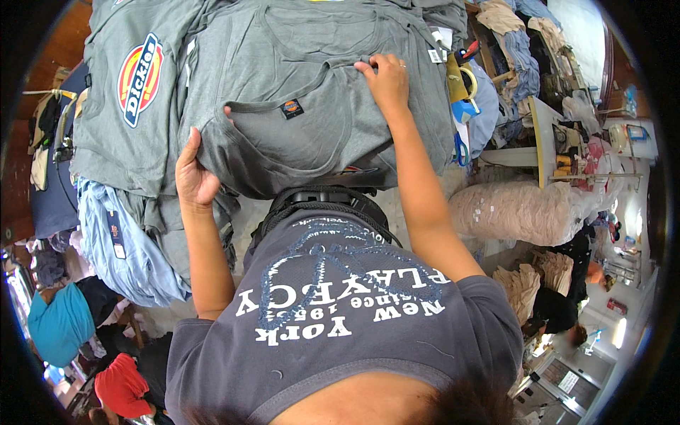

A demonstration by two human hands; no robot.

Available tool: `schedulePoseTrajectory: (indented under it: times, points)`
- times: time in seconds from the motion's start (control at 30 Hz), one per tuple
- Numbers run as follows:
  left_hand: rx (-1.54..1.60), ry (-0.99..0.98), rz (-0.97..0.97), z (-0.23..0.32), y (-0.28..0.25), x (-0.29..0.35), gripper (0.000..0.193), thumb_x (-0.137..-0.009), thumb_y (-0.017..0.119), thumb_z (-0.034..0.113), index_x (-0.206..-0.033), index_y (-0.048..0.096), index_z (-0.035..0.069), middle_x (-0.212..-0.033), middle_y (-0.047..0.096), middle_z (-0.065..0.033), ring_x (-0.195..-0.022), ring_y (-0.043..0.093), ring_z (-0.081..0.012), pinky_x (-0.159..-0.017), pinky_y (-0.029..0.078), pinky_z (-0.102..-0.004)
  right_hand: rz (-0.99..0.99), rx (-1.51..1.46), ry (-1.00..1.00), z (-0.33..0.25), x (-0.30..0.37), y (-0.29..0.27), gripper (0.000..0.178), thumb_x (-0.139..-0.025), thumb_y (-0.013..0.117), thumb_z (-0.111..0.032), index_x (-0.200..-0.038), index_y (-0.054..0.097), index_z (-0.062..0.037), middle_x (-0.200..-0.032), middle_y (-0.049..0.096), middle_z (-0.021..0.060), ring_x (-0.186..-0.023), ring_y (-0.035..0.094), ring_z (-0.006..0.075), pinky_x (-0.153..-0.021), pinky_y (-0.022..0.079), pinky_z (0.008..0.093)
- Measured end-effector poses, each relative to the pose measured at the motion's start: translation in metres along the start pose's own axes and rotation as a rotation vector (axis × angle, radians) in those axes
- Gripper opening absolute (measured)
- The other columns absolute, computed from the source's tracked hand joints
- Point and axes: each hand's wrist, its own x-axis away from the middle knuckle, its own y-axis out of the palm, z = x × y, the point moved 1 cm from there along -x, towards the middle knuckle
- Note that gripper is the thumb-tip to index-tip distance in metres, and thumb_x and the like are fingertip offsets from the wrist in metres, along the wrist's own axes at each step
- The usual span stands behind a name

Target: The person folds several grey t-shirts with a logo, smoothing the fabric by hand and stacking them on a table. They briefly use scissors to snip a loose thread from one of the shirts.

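A grey T-shirt [273, 156] lies in front of me with its neckline toward me and a dark neck label [291, 108] showing inside. My left hand [197, 174] grips its left shoulder, thumb outside and most fingers hidden under the cloth; a fingertip pokes out inside the neckline. At the right shoulder, my right hand [386, 79] pinches the fabric by the collar edge between thumb and fingers. Beneath and beyond it are more grey shirts [319, 35], stacked. Left of these lies another grey shirt [99, 134] with a large red, yellow and blue printed logo.
Right of the stack sit a yellow tape roll [467, 83] and blue-handled scissors [462, 150]. Light blue garments [131, 244] hang at the left. A plastic-wrapped bundle [513, 209] lies to the right. People in teal [60, 322] and red [122, 382] are at lower left.
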Motion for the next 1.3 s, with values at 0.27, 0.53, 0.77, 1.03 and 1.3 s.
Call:
schedulePoseTrajectory:
  times: [0.27, 0.53, 0.77, 1.03, 1.3]
  points:
    - [-0.515, 0.086, 0.066, 0.030, -0.010, 0.040, 0.055, -0.073, 0.062, 0.014, -0.117, 0.038, -0.009, -0.110, 0.052, -0.0180, -0.102, 0.051, -0.0258, -0.088, 0.039, -0.0368, -0.360, -1.566, 0.694, 0.031, 0.007, -0.061, 0.029, -0.079, 0.059, -0.030, -0.093, 0.056, -0.0046, -0.094, 0.058, 0.0077, -0.086, 0.056, 0.0174, -0.075, 0.044, 0.0327]
    - [-0.546, -0.167, 0.109, 0.006, -0.023, 0.053, 0.051, -0.070, 0.067, 0.023, -0.106, 0.048, -0.008, -0.099, 0.057, -0.0159, -0.091, 0.056, -0.0250, -0.084, 0.041, -0.0346, -1.468, -0.978, 0.913, -0.014, 0.134, -0.121, 0.022, -0.080, 0.058, -0.026, -0.084, 0.057, -0.0039, -0.087, 0.061, 0.0067, -0.088, 0.056, 0.0159, -0.076, 0.045, 0.0330]
    - [-0.642, -0.261, 0.015, 0.025, -0.012, 0.051, 0.045, -0.076, 0.061, 0.024, -0.106, 0.050, -0.007, -0.098, 0.058, -0.0140, -0.091, 0.056, -0.0230, -0.082, 0.042, -0.0335, -0.340, -1.845, 1.154, 0.026, 0.143, -0.153, 0.045, -0.074, 0.063, -0.031, -0.102, 0.052, 0.0020, -0.097, 0.059, 0.0153, -0.102, 0.051, 0.0253, -0.092, 0.034, 0.0375]
    - [-0.308, -0.110, 0.033, 0.023, -0.032, 0.058, 0.039, -0.074, 0.064, 0.026, -0.093, 0.055, -0.007, -0.092, 0.059, -0.0143, -0.088, 0.056, -0.0267, -0.079, 0.042, -0.0380, -0.474, -1.784, 0.953, 0.035, 0.160, -0.156, 0.047, -0.072, 0.065, -0.034, -0.098, 0.054, 0.0026, -0.100, 0.057, 0.0177, -0.096, 0.053, 0.0294, -0.088, 0.037, 0.0416]
    - [-0.607, 0.296, -0.521, 0.085, -0.008, 0.049, 0.048, -0.062, 0.074, 0.026, -0.087, 0.055, -0.011, -0.082, 0.059, -0.0226, -0.074, 0.060, -0.0314, -0.068, 0.047, -0.0414, -0.653, -1.898, 0.291, 0.089, 0.083, -0.247, 0.042, -0.072, 0.061, -0.032, -0.088, 0.052, 0.0056, -0.087, 0.058, 0.0202, -0.078, 0.059, 0.0285, -0.065, 0.050, 0.0442]
